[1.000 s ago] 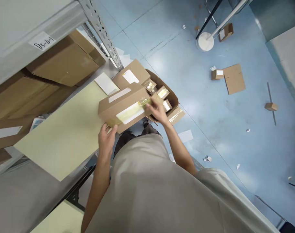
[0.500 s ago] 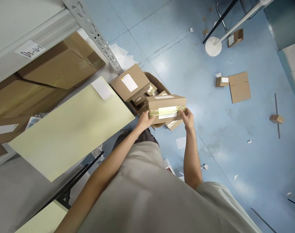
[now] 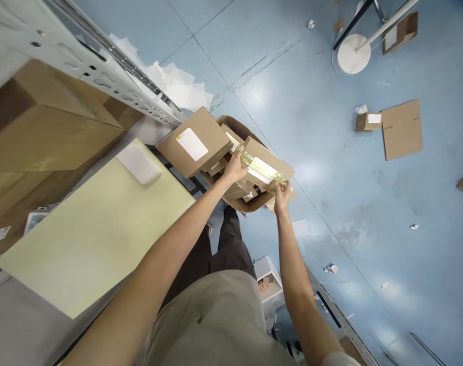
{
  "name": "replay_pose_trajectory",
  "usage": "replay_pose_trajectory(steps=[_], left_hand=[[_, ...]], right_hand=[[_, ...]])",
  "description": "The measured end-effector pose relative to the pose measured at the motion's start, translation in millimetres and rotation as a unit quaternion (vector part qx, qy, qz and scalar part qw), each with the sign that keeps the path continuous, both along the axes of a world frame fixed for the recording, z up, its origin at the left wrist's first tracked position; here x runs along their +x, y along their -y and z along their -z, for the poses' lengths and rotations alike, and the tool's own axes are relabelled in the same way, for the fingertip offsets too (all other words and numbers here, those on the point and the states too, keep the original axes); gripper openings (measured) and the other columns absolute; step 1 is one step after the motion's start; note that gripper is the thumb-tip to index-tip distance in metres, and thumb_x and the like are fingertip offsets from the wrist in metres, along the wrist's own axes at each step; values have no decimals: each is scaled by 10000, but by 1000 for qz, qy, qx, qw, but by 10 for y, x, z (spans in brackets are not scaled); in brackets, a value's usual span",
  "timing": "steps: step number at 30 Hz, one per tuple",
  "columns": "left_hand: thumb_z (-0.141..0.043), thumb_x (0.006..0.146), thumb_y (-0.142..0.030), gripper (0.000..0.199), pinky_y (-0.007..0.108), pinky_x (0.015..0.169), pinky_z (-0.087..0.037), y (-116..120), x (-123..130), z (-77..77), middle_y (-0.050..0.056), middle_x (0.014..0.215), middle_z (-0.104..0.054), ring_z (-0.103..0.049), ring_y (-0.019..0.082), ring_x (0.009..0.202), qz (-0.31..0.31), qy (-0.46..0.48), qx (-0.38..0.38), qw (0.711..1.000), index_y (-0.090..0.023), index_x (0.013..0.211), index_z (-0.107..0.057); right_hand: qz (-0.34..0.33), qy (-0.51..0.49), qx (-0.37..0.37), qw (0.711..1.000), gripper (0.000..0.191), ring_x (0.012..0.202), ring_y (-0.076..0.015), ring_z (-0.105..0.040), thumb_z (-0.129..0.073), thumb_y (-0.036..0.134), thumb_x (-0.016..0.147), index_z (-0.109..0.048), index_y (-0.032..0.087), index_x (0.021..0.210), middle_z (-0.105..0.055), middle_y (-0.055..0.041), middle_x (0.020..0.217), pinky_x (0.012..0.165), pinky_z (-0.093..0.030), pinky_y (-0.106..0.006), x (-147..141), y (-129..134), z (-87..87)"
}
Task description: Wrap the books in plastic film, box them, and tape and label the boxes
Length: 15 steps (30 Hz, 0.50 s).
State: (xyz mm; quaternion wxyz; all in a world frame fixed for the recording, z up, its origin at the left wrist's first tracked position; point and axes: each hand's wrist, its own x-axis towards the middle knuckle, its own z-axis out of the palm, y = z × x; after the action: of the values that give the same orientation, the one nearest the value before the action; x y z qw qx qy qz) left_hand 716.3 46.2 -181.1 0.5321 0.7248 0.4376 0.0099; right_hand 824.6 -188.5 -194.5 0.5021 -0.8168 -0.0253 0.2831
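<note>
Holding a white-labelled oblong brown cardboard parcel over an open brown cardboard carton, pinching the parcel's opposite ends with left hand and right hand, angling its long axis slantwise across the carton's mouth.

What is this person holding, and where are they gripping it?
A taped cardboard box, held by both ends: the left hand grips its left end, the right hand its right end near the lower corner.
</note>
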Motion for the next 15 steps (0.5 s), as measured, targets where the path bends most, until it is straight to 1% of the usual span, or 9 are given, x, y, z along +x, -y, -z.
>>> replay_pose_trajectory(steps=[2, 3, 5, 7, 9, 12, 13, 15], left_hand=[[-793, 760, -69, 775, 554, 1305, -378, -122, 176, 274, 225, 1547, -564, -505, 419, 1500, 17, -11, 7, 1000, -121, 1502, -576], [-779, 756, -51, 790, 557, 1317, -360, -180, 261, 407, 232, 1570, -543, -480, 422, 1522, 26, -14, 12, 1000, -110, 1514, -563], [-763, 742, -22, 831, 555, 1338, -330, -290, 420, 665, 225, 1595, -521, -437, 418, 1555, 39, -2, 25, 999, -117, 1538, -541], [-760, 745, -22, 858, 559, 1352, -305, -401, 571, 905, 206, 1599, -521, -414, 409, 1569, 48, 26, 42, 998, -147, 1559, -521], [-771, 767, -45, 852, 581, 1363, -275, -518, 713, 1115, 201, 1615, -503, -391, 415, 1581, 52, 50, 59, 996, -155, 1568, -504], [-800, 791, -60, 821, 635, 1360, -238, -720, 896, 1344, 225, 1661, -437, -342, 455, 1604, 41, 45, 72, 996, -134, 1550, -496], [-804, 801, -61, 797, 644, 1355, -234, -797, 944, 1396, 237, 1663, -427, -334, 466, 1606, 36, 32, 72, 996, -122, 1536, -499], [-792, 844, -77, 739, 647, 1346, -227, -968, 1012, 1468, 267, 1665, -410, -321, 473, 1613, 28, -7, 71, 997, -91, 1520, -493]], right_hand=[[38, -22, -13, 999, 990, 1532, -306, -518, -578, 513, 902, -205, 66, 1703, -393, -267, 1706, 1262, -441, -507, 23, -122, 271], [40, -27, -17, 999, 990, 1537, -304, -514, -570, 507, 905, -197, 61, 1706, -394, -266, 1707, 1264, -441, -500, 41, -182, 399], [35, -27, -13, 999, 939, 1515, -305, -544, -549, 489, 917, -235, 79, 1700, -455, -252, 1674, 1262, -446, -507, 96, -299, 637], [31, -25, 8, 999, 879, 1481, -310, -580, -544, 476, 922, -305, 95, 1677, -526, -238, 1624, 1256, -450, -520, 174, -406, 851], [33, -28, 25, 999, 877, 1473, -315, -589, -543, 482, 926, -317, 86, 1675, -549, -238, 1603, 1248, -457, -531, 264, -504, 1035], [27, -37, 15, 999, 958, 1493, -315, -569, -526, 524, 951, -196, 77, 1732, -531, -240, 1620, 1228, -475, -547, 400, -652, 1238], [14, -37, 10, 999, 967, 1496, -313, -565, -520, 542, 963, -172, 93, 1745, -530, -230, 1623, 1219, -483, -550, 442, -707, 1285], [-41, -31, 13, 999, 939, 1502, -304, -554, -501, 575, 988, -179, 146, 1758, -537, -196, 1627, 1206, -493, -552, 516, -834, 1354]])
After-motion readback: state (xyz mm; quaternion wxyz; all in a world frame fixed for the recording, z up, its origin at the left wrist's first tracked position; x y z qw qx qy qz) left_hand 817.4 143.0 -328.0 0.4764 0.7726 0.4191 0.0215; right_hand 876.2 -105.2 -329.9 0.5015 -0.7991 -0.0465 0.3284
